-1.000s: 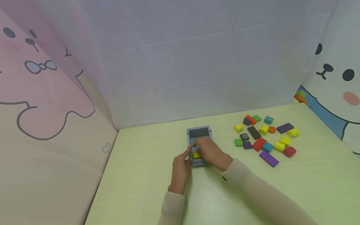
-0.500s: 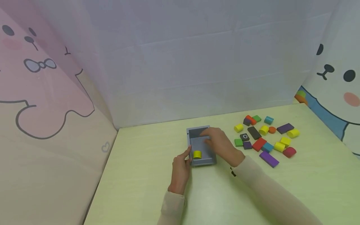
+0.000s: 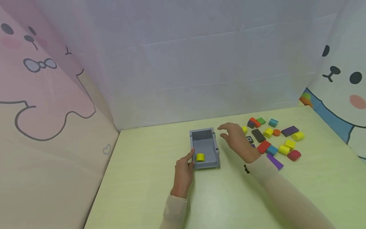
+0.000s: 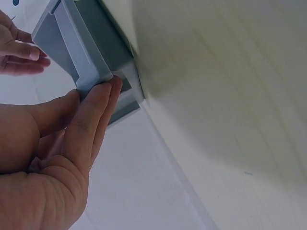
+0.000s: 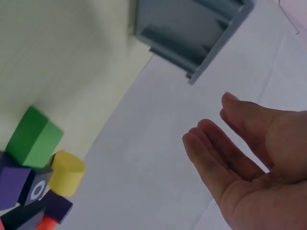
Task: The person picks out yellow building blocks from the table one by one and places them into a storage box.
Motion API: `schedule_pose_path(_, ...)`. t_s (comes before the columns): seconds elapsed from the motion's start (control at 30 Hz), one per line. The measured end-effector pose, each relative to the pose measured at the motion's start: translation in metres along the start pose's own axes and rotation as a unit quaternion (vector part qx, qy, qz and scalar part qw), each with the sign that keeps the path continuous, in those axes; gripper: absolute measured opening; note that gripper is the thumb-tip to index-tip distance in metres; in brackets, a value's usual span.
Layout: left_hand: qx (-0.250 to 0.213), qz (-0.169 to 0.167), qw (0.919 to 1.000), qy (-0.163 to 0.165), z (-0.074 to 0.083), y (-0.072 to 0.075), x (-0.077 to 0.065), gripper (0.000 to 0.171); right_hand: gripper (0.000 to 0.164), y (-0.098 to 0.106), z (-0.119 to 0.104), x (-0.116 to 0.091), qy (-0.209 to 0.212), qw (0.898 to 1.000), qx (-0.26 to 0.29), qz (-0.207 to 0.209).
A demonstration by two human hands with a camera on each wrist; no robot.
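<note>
Plain grey box (image 3: 204,146), solid yellow block (image 3: 200,157)

The grey box (image 3: 206,148) looks smooth matt plastic, the table (image 3: 143,171) faintly glossy, the backdrop (image 3: 197,66) creased cloth

Pale tabletop (image 3: 137,178), wrinkled white sheet (image 3: 183,70) behind, 2 cartoon-animal side panels (image 3: 45,127)

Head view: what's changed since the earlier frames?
The right hand has left the box, moving right and slightly away; it's empty now, partly hiding the loose blocks. Same: left hand on the box's left wall, yellow block inside.
</note>
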State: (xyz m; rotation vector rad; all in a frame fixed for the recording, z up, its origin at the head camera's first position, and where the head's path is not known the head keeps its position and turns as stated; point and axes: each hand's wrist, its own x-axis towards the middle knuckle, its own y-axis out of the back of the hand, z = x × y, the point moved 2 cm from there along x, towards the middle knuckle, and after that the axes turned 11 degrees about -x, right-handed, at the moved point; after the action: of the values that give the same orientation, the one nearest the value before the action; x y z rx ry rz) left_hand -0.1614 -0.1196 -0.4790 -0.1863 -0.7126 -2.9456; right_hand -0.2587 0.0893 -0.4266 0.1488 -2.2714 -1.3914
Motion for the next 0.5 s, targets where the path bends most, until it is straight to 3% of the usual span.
schedule_pose_path(0.5,-0.006,0.001,0.9999,-0.012,-0.002,0.000,0.001,0.057,0.030,-0.002,0.044,0.001,-0.060,0.998,-0.028,-0.020)
